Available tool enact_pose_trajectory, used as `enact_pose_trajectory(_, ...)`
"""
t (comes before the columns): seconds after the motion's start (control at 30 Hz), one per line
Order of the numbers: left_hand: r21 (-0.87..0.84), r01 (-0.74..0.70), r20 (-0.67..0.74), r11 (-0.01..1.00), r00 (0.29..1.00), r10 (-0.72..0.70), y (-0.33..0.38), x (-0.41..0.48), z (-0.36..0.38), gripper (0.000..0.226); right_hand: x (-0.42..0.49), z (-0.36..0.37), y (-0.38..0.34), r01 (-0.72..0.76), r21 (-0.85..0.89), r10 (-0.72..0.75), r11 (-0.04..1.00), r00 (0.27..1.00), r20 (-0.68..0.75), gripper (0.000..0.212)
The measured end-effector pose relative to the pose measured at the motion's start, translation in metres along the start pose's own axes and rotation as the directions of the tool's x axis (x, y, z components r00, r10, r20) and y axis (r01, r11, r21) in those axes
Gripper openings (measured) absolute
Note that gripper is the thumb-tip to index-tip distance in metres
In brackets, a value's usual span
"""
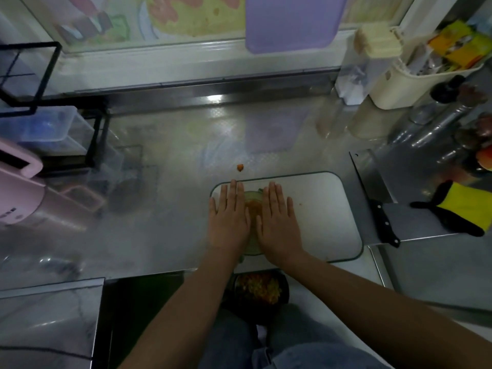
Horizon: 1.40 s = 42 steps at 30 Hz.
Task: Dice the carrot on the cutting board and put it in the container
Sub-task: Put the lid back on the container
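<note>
Covering container [252, 249] on board [319, 209] with left hand [229, 219] and right hand [278, 219], both flat, fingers straight, gripping nothing. Diced carrot [253, 209] inside. Knife [372, 187] right of board. Dicing looks done; next: pinch stray piece [240, 167] beyond board, drop in.

Bare left hand [229, 218] and bare right hand [279, 218] on long bare forearms [183, 307], uncovered right down to the near edge. Between them, faded blue denim jeans [306, 354] with a stitched seam.
</note>
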State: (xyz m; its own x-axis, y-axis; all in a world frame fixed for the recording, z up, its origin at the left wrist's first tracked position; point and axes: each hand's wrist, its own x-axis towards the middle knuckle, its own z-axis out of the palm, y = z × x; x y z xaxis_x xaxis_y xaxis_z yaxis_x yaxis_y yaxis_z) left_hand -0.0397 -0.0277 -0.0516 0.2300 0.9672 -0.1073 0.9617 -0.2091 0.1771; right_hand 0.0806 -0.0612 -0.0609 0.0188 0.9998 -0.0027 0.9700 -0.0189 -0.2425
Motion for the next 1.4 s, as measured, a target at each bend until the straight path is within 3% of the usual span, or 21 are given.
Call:
enact_pose_trajectory(0.13, -0.016, -0.003, -0.003, 1.0, 1.0, 0.003, -0.001, 0.0, 0.0, 0.061, 0.001, -0.002, 0.003, 0.01, 0.061, -0.013, 0.998, 0.998, 0.056, 0.066)
enact_pose_trajectory(0.27, -0.208, 0.076, 0.006, 0.975, 0.997, -0.077, -0.003, -0.006, -0.004, 0.06, 0.004, -0.016, 0.012, 0.038, 0.27, -0.077, 0.962, 0.988, 0.134, 0.066)
enact_pose_trajectory(0.37, -0.473, 0.164, -0.012, 0.865, 0.981, -0.193, -0.005, -0.024, -0.011, 0.062, 0.01, -0.034, 0.019, -0.015, 0.432, -0.039, 0.902, 0.992, 0.116, 0.069)
enact_pose_trajectory(0.47, -0.616, 0.234, -0.02, 0.752, 0.95, -0.311, -0.005, -0.033, -0.014, 0.063, 0.021, -0.04, 0.025, -0.139, 0.484, 0.079, 0.864, 0.987, 0.143, 0.065)
enact_pose_trajectory(0.77, -0.677, 0.386, 0.108, 0.627, 0.895, -0.434, 0.002, -0.018, -0.005, 0.058, 0.03, -0.019, 0.008, -0.134, 0.489, 0.043, 0.862, 0.98, 0.194, 0.061)
enact_pose_trajectory(1.03, -0.658, 0.396, 0.091, 0.641, 0.886, -0.455, -0.006, -0.016, -0.005, 0.045, 0.027, -0.016, 0.007, -0.097, 0.535, 0.048, 0.839, 0.993, 0.105, 0.063)
enact_pose_trajectory(1.17, -0.71, 0.398, 0.126, 0.582, 0.884, -0.451, -0.004, -0.017, -0.007, 0.045, 0.025, -0.02, 0.01, -0.13, 0.552, 0.12, 0.824, 0.991, 0.053, 0.063)
enact_pose_trajectory(1.4, -0.724, 0.406, 0.145, 0.557, 0.88, -0.453, -0.004, -0.017, -0.008, 0.046, 0.021, -0.011, 0.008, -0.2, 0.574, 0.178, 0.794, 0.979, 0.096, 0.051)
